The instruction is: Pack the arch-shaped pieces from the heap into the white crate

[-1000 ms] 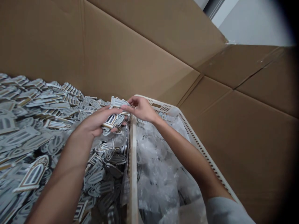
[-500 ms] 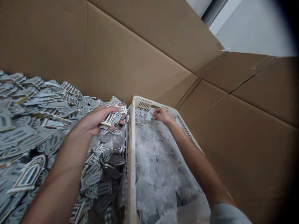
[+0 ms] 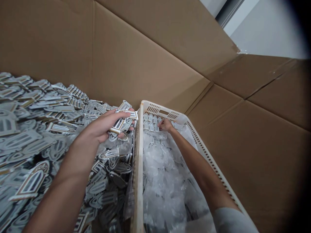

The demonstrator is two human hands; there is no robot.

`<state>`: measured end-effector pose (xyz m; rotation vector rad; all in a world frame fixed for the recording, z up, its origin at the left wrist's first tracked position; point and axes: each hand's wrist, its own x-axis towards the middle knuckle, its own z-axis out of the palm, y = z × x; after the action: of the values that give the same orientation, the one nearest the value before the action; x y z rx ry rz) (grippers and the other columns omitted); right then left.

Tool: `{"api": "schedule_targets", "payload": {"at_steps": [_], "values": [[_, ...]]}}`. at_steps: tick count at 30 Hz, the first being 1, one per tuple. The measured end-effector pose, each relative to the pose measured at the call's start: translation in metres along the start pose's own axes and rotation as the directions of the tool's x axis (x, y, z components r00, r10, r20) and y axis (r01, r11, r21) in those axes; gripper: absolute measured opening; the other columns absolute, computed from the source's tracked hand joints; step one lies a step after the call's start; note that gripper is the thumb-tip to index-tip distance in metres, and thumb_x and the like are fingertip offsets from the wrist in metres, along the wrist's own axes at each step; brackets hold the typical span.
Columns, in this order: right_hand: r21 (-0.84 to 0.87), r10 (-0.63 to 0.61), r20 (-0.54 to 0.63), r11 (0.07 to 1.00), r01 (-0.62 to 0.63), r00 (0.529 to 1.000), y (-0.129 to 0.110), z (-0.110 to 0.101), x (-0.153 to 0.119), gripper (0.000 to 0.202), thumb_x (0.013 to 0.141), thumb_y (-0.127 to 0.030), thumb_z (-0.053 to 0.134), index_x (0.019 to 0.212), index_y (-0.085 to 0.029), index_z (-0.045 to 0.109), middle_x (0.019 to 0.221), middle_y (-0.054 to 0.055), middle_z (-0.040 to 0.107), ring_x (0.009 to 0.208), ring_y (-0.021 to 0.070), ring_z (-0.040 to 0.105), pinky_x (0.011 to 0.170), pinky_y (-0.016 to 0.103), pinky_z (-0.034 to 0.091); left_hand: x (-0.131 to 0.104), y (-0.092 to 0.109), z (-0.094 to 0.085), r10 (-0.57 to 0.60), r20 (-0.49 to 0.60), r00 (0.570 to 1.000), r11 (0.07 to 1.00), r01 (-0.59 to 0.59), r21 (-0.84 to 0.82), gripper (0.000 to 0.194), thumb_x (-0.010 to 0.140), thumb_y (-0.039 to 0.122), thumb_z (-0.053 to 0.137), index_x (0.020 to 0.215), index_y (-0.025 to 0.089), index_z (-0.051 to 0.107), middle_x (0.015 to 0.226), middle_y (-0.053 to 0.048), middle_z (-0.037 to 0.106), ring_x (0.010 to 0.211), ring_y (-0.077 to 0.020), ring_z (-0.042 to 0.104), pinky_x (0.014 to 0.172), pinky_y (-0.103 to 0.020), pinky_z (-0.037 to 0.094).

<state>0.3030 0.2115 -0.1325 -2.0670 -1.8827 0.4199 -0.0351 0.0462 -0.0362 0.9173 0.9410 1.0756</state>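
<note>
My left hand grips a small bunch of grey, arch-shaped flat pieces with white and gold edges, held above a big heap of the same pieces. My right hand reaches into the far end of a cream plastic crate and rests its fingers on a row of grey pieces stacked there against the end wall. I cannot see whether that hand grips a piece. Clear plastic bags fill the remainder of the crate.
A large cardboard box wall rises behind the heap and crate. More cardboard panels lie to the right of the crate. A pale wall shows at the top right.
My right hand left the bunch in my left hand, moved right into the crate and reached down to the row of pieces at its far end. My left hand stayed put.
</note>
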Motion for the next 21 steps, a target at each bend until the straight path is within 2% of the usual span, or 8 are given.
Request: {"api": "schedule_targets", "payload": {"at_steps": [5,9,12,13,15,17,19,21], "values": [[-0.022,-0.005,0.009,1.0,0.005,1.0,-0.003,0.003,-0.003,0.013,0.08,-0.019,0.076,0.07,-0.014,0.069,0.06,0.0,0.066,0.063,0.0147,0.064,0.063,0.021,0.045,0.005,-0.005,0.0,0.04,0.109,0.993,0.999,-0.039,-0.01,0.036,0.081,0.033,0.08,0.112,0.014,0.076,0.095,-0.015,0.073,0.073,-0.0226,0.07,0.035,-0.019,0.041],[-0.047,-0.095,-0.033,0.995,0.093,0.995,-0.025,-0.014,-0.017,0.016,0.083,-0.017,0.076,0.071,-0.015,0.067,0.072,0.003,0.071,0.074,0.016,0.065,0.071,0.022,0.047,0.007,-0.007,0.0,0.053,0.163,0.985,0.996,-0.041,-0.074,0.034,0.082,0.037,0.081,0.108,0.014,0.075,0.09,-0.014,0.072,0.07,-0.0233,0.07,0.034,-0.02,0.041],[0.022,-0.304,-0.062,0.952,0.306,0.951,-0.061,-0.033,-0.045,0.017,0.098,-0.03,0.066,0.09,-0.016,0.071,0.092,0.005,0.075,0.086,0.0167,0.067,0.08,0.024,0.049,0.009,-0.007,0.0,0.029,0.159,0.987,0.995,-0.013,-0.103,0.033,0.086,0.038,0.078,0.11,0.015,0.074,0.089,-0.015,0.073,0.067,-0.0227,0.07,0.035,-0.02,0.043],[0.086,-0.445,-0.06,0.89,0.449,0.894,-0.076,-0.039,-0.058,0.021,0.101,-0.036,0.063,0.1,-0.017,0.072,0.1,0.006,0.076,0.09,0.0173,0.067,0.081,0.025,0.05,0.01,-0.007,0.0,0.022,0.148,0.989,0.994,-0.006,-0.107,0.032,0.088,0.037,0.077,0.111,0.015,0.074,0.089,-0.015,0.073,0.067,-0.0228,0.07,0.034,-0.02,0.043],[0.212,-0.715,-0.058,0.673,0.708,0.697,-0.106,-0.05,-0.087,0.034,0.1,-0.041,0.066,0.128,-0.021,0.066,0.124,0.009,0.072,0.106,0.0204,0.067,0.082,0.028,0.054,0.012,-0.008,0.001,0.004,0.12,0.993,0.993,0.01,-0.118,0.028,0.09,0.036,0.074,0.11,0.015,0.073,0.09,-0.015,0.074,0.066,-0.0235,0.072,0.034,-0.02,0.043],[0.147,-0.86,-0.009,0.504,0.851,0.511,-0.131,-0.056,-0.113,0.041,0.101,-0.035,0.067,0.14,-0.027,0.061,0.137,0.008,0.067,0.118,0.0227,0.064,0.09,0.033,0.054,0.014,-0.009,0.001,-0.013,0.076,0.997,0.991,0.023,-0.131,0.026,0.091,0.036,0.073,0.106,0.015,0.071,0.087,-0.014,0.073,0.064,-0.0237,0.072,0.034,-0.022,0.045],[-0.013,-0.902,0.039,0.43,0.903,0.43,-0.15,-0.058,-0.131,0.035,0.104,-0.027,0.061,0.139,-0.028,0.063,0.13,0.008,0.069,0.119,0.0249,0.062,0.097,0.038,0.052,0.014,-0.01,0.002,-0.02,0.032,0.999,0.993,0.024,-0.119,0.027,0.09,0.039,0.075,0.102,0.015,0.07,0.085,-0.015,0.073,0.061,-0.0234,0.07,0.034,-0.022,0.045],[-0.157,-0.896,0.065,0.425,0.892,0.438,-0.159,-0.057,-0.139,0.032,0.106,-0.019,0.051,0.134,-0.026,0.065,0.118,0.009,0.071,0.116,0.0257,0.062,0.097,0.039,0.051,0.013,-0.01,0.004,-0.006,0.009,1.0,0.997,0.006,-0.079,0.033,0.088,0.043,0.078,0.103,0.015,0.07,0.086,-0.016,0.074,0.059,-0.0228,0.069,0.033,-0.022,0.042]]}}
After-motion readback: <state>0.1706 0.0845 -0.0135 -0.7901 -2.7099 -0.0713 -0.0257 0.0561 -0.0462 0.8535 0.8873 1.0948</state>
